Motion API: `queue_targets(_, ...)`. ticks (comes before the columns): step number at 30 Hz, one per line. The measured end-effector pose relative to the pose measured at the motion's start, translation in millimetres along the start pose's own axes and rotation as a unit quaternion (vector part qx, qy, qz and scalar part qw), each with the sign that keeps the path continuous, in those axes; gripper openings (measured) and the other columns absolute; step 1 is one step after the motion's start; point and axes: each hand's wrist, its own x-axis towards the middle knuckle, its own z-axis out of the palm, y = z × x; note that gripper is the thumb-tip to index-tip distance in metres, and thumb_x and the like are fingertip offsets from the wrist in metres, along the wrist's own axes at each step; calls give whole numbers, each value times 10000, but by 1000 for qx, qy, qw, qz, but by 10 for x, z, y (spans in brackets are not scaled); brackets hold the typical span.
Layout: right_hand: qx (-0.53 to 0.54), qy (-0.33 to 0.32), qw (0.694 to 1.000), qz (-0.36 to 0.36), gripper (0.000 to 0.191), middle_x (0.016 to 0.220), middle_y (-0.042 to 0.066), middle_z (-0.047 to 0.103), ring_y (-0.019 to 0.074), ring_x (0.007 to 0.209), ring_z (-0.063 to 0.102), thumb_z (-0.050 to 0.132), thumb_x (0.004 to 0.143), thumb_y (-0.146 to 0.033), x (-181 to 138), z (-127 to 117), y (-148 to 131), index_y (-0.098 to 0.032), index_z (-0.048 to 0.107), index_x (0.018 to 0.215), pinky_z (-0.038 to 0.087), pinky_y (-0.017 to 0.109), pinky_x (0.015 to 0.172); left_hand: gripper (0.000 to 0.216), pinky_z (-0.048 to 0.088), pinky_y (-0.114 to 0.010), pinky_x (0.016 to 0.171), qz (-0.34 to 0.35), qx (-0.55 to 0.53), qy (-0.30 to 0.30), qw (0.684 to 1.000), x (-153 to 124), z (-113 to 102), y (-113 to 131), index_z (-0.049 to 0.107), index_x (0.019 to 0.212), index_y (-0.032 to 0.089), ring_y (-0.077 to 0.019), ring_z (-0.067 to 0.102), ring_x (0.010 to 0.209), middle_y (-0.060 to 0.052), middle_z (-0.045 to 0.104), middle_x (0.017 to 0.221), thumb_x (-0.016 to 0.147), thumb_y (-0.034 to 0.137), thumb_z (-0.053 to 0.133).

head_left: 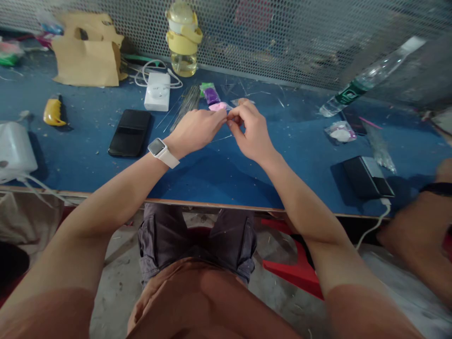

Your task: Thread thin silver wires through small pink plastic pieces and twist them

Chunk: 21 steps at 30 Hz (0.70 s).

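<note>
In the far half of the worktop (300, 160), your two hands meet at the fingertips for close work.
The step in hand looks like fine handling of something small, and the next move seems to call for a steady pinch. Your left hand (199, 129) lies back up, fingers side by side, thumb hidden, so you cannot tell whether they grip. Your right hand (252, 129) curls, thumb and forefinger closed tip to tip; anything between them is too small to make out. A thin wire (224, 138) shows between your hands, nearer the front edge; the pink packet (218, 107) sits just past your left fingers, toward the far edge. Both forearms slant inward across the front edge.
</note>
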Motion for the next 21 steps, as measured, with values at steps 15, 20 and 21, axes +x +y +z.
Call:
queue_targets(15,228,-15,971,70,683,1003,60,837,260,1001,758,623,1007,-938,53,-1,-45,-284,796,913,634,441,937,290,586,-457,1016,74,70,33,994,21,-126,26,773,1124,239,-293,740,1099,-128,783,1122,1203,283,497)
queue_targets(20,217,41,973,71,627,1010,54,834,260,984,753,677,1012,-891,27,81,79,-281,800,946,616,449,944,305,616,-490,1132,96,-26,129,987,21,-345,451,772,1368,186,-312,735,1287,-211,746,1379,1197,350,579)
queue_targets(21,201,49,976,66,613,1009,55,835,261,986,749,685,1017,-878,18,91,103,-280,806,953,611,450,944,285,657,-415,1034,107,-92,116,983,4,-455,614,769,1359,223,-257,774,1151,-148,787,1253,1205,365,575)
